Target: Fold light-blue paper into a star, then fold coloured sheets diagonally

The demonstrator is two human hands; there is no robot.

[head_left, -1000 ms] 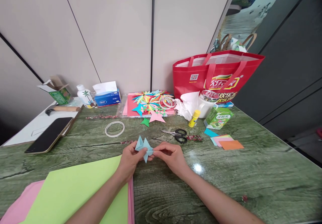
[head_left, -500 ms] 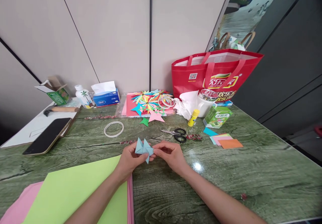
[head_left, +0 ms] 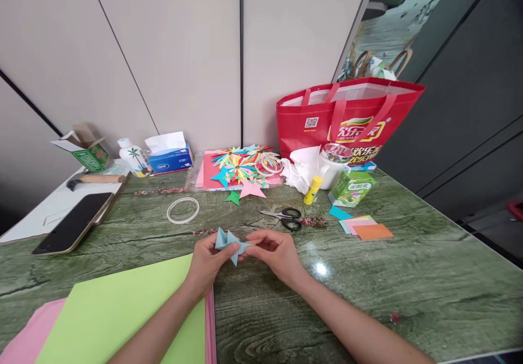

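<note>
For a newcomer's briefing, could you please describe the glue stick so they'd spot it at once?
Find the large red bag at the back of the table. Before it stands a white mug. In front of that, slightly left, is the glue stick, slim and yellow, unlike the boxy green carton nearby.

Folded paper point(head_left: 230, 238) is pale blue. Desk point(head_left: 408, 282): green, dark wood-grain streaks. Large sheet point(head_left: 122, 309), near edge: lime. Bag point(head_left: 300, 139), far edge: red, black-and-white code patch point(head_left: 311, 122).

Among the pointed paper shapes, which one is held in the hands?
The light-blue folded paper: the left hand and the right hand both pinch it. The others, such as the pink star and the green star, lie farther back, untouched.
</note>
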